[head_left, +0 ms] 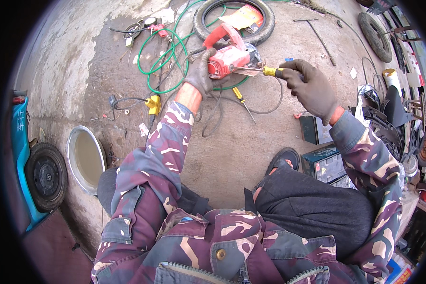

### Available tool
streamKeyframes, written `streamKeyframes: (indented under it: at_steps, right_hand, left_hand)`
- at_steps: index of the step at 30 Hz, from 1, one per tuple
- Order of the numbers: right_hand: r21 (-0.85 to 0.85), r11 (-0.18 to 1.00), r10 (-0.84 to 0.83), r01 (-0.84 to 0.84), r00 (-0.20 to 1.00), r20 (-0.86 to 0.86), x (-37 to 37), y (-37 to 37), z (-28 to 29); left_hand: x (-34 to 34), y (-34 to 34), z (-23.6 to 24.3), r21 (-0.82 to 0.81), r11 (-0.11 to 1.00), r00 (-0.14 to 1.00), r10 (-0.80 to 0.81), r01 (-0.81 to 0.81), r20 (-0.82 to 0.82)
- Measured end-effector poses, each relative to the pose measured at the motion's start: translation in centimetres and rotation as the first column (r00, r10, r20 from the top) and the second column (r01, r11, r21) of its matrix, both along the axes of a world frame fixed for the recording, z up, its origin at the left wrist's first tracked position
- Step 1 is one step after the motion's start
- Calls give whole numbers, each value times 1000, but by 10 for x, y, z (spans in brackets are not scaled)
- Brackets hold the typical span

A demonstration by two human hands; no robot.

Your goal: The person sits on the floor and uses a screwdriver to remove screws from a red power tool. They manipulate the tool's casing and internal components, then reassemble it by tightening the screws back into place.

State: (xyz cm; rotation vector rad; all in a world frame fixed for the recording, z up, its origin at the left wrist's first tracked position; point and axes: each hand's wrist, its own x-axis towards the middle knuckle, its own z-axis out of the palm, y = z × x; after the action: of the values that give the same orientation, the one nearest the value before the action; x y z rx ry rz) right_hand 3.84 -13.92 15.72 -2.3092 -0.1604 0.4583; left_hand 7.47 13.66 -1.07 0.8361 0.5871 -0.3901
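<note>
My left hand (201, 75), in a grey glove, is closed on the rear left of a red power tool (229, 57) with a loop handle on top. My right hand (312, 87), also gloved, grips a screwdriver (272, 72) by its yellow and black handle. Its shaft points left and the tip meets, or lies right against, the tool's near side; I cannot tell whether it sits in a screw. A second screwdriver (244, 104) with a yellow handle lies on the concrete below the tool.
A tyre (199, 19) lies beyond the tool, with a green hose (151, 71) coiled to its left. A yellow plug block (153, 105) and a metal basin (99, 163) are at the left. Boxed batteries (324, 165) stand near my right foot. A T-shaped bar (323, 43) lies far right.
</note>
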Motion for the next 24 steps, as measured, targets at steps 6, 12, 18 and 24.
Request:
streamKeyframes:
  at_steps: [6, 12, 18, 24]
  right_hand:
    - [65, 998, -5, 0, 996, 88, 4, -5, -7]
    - [96, 995, -9, 5, 999, 38, 5, -5, -5]
    - [165, 986, -44, 32, 996, 72, 2, -1, -4]
    - [170, 982, -67, 85, 992, -110, 11, -7, -9]
  left_hand:
    - [-2, -3, 5, 8, 1000, 1000, 7, -7, 20]
    - [-3, -3, 6, 1, 1000, 999, 29, -29, 15]
    - [-4, -4, 7, 9, 1000, 999, 18, -18, 46]
    - [-3, -3, 8, 20, 1000, 1000, 16, -16, 24]
